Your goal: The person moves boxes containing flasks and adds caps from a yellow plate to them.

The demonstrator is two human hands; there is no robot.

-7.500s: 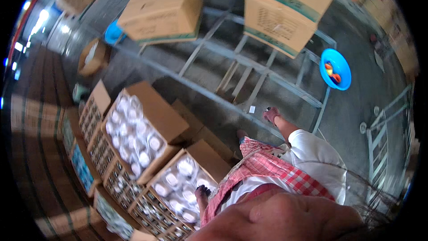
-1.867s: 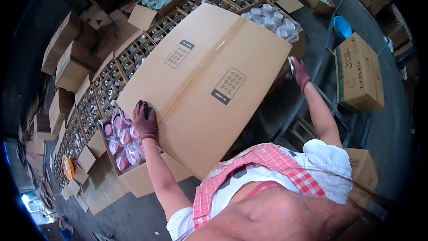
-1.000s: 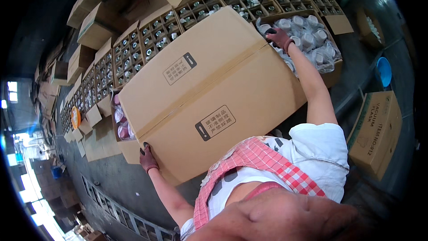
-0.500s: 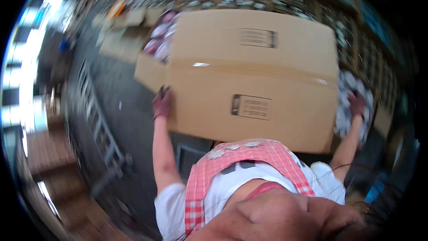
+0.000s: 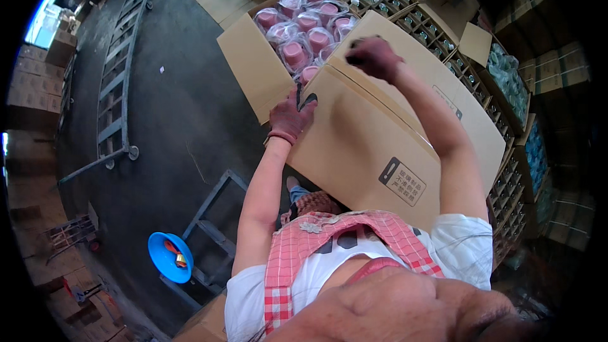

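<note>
A large brown cardboard carton (image 5: 361, 145), flattened, lies in front of me with a crease across its middle. My left hand (image 5: 292, 117), in a dark red glove with black fingertips, grips its left edge near the crease, thumb on top. My right hand (image 5: 375, 59), gloved alike, is over the far panel near the crease; its fingers are smeared by motion and hold nothing I can make out. Just beyond my hands, an open box holds several pink cup-like pieces (image 5: 294, 54) in clear plastic. The carton hides part of this box.
Divided boxes (image 5: 380, 0) of glassware stand at the far side and right. A box flap (image 5: 253, 66) sticks out left. A ladder-like metal cart (image 5: 117, 82) lies on the dark floor. A blue basin (image 5: 170, 258) with small tools sits on a metal frame (image 5: 212, 228) at lower left.
My right hand has left the carton's right edge and swung left across its far panel. My left hand stays at the left edge. The view has turned, and more pink pieces show.
</note>
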